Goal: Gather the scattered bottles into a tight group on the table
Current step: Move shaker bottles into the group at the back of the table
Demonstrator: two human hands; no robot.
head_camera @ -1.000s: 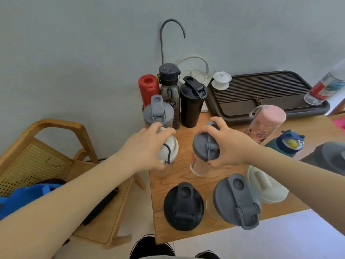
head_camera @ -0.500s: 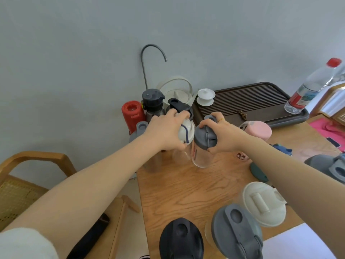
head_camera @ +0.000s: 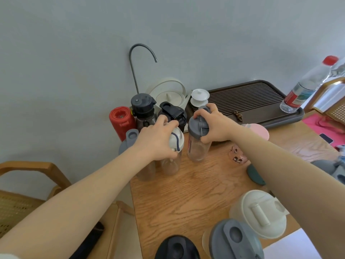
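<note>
Fingers of the left hand point(head_camera: 156, 140) were wrapped over the white cap of a clear bottle point(head_camera: 172, 152), while the right hand point(head_camera: 214, 126) gripped the grey lid of a second clear bottle point(head_camera: 197, 141). Both bottles stood upright on the wooden table point(head_camera: 186, 199), near each other, just in front of the red bottle point(head_camera: 122, 122), a dark-capped bottle point(head_camera: 142, 109) and a black bottle point(head_camera: 172, 114) by the wall.

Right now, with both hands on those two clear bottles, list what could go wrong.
1. The left hand holds the white-lidded bottle by its lid only; pushed further, it might knock the grey-lidded bottle off the table edge.
2. The right hand tilts the grey-capped bottle; set down carelessly, it could topple against the black bottle.
3. The right forearm passes above the pink bottle and may brush it.
</note>
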